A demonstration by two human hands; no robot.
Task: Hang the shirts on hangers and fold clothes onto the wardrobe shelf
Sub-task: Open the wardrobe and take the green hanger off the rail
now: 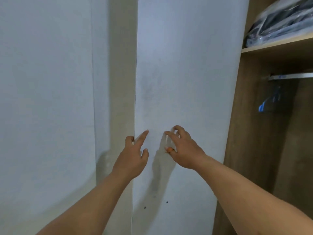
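Note:
A pale grey wardrobe door (183, 68) fills the middle of the head view. My left hand (133, 155) is at the door's left edge, thumb hooked around that edge and fingers spread on the panel. My right hand (184, 150) rests beside it on the door face with fingers apart. Neither hand holds anything. To the right the wardrobe stands open: a wooden shelf (277, 44) carries dark clothes in clear plastic bags (284, 19). Below it runs a metal hanging rail (291, 75) with a blue hanger (269, 102) hanging from it.
A white wall (45, 99) and a cream-coloured frame strip (122, 73) lie to the left of the door. The brown wooden side panel (245, 133) of the wardrobe stands just right of the door. Two small dark holes (155, 205) mark the lower door face.

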